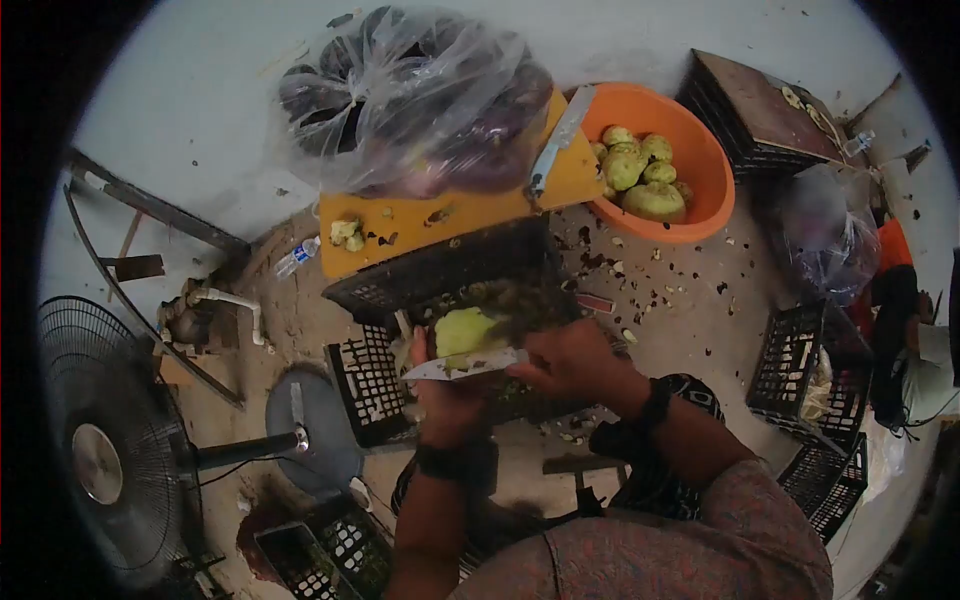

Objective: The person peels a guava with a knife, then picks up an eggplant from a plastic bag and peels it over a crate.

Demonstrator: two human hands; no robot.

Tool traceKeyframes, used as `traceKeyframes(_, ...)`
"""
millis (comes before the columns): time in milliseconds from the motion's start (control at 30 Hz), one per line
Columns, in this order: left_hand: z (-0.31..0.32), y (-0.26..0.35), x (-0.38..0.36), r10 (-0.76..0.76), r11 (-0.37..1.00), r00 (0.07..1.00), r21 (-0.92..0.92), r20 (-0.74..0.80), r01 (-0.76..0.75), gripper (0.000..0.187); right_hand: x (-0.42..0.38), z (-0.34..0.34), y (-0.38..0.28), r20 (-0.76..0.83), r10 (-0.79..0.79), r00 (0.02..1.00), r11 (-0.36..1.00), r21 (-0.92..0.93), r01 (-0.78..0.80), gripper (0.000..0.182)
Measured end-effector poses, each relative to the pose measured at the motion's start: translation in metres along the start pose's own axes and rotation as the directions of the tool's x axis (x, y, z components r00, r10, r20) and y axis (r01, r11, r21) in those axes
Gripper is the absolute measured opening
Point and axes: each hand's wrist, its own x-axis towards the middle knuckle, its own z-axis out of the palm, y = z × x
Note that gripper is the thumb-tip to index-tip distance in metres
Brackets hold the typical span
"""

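My right hand (580, 362) is wrapped around the handle of a knife (465, 365), whose broad blade points left across my left hand (442, 405). Just beyond the blade, a pale green peeled round vegetable (463, 330) rests in my left hand, its fingers partly hidden behind the blade. Both hands are over a black plastic crate (370, 385) with dark peelings inside. Behind it lies an orange-yellow board (365, 255) carrying a small cut piece (347, 234) and a large cleaver (562, 142).
A clear bag of dark purple produce (430, 120) covers much of the board. An orange basin (715, 185) holds several peeled vegetables (640, 172). Scraps litter the floor. A fan (110, 450) stands left, black crates (790, 370) right, and a water bottle (297, 257) lies near the wall.
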Motion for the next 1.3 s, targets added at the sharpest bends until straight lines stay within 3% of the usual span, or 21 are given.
traceKeyframes(100,0.001,0.001,-0.001,0.052,0.998,0.999,0.036,0.012,-0.052,0.060,0.001,-0.005,-0.005,0.119,0.035,0.992,0.999,-0.016,-0.034,0.036)
traceKeyframes(333,0.009,0.012,-0.009,-0.012,1.000,1.000,0.024,-0.011,0.012,0.060,0.003,-0.008,-0.005,0.179,0.117,0.977,0.991,-0.078,-0.104,0.038)
traceKeyframes(600,0.003,0.015,-0.005,0.026,0.998,0.998,0.064,-0.050,-0.023,0.063,0.004,-0.010,0.001,0.129,0.069,0.989,0.986,-0.158,-0.048,0.039)
traceKeyframes(733,-0.002,0.013,-0.006,-0.002,1.000,1.000,0.030,0.015,0.001,0.063,0.003,-0.001,-0.004,0.027,0.066,0.997,0.991,-0.120,-0.062,0.034)
traceKeyframes(800,-0.003,0.010,-0.006,0.001,0.999,0.999,0.040,0.048,-0.003,0.063,0.005,0.003,-0.008,0.032,0.047,0.998,0.978,-0.206,-0.039,0.038)
traceKeyframes(867,0.000,0.004,-0.006,-0.006,1.000,0.998,0.017,-0.068,0.007,0.063,0.007,0.002,-0.009,0.048,0.068,0.997,0.985,-0.159,-0.059,0.038)
traceKeyframes(1000,0.004,0.004,-0.004,0.006,1.000,0.997,-0.002,-0.073,-0.006,0.063,0.006,0.002,-0.005,0.035,0.052,0.998,0.995,-0.088,-0.049,0.037)
traceKeyframes(1067,-0.006,0.005,-0.001,-0.009,0.999,0.997,-0.046,0.077,0.012,0.056,0.006,0.002,-0.003,0.029,0.040,0.999,0.994,-0.107,-0.037,0.037)
traceKeyframes(1167,-0.012,0.003,0.002,0.012,1.000,1.000,0.025,-0.023,-0.011,0.062,0.006,0.000,-0.006,0.016,0.053,0.998,0.989,-0.140,-0.050,0.033)
traceKeyframes(1300,0.016,0.011,-0.012,0.077,0.997,0.997,0.012,-0.025,-0.076,0.063,0.002,-0.002,0.006,0.010,0.113,0.994,0.970,-0.217,-0.109,0.030)
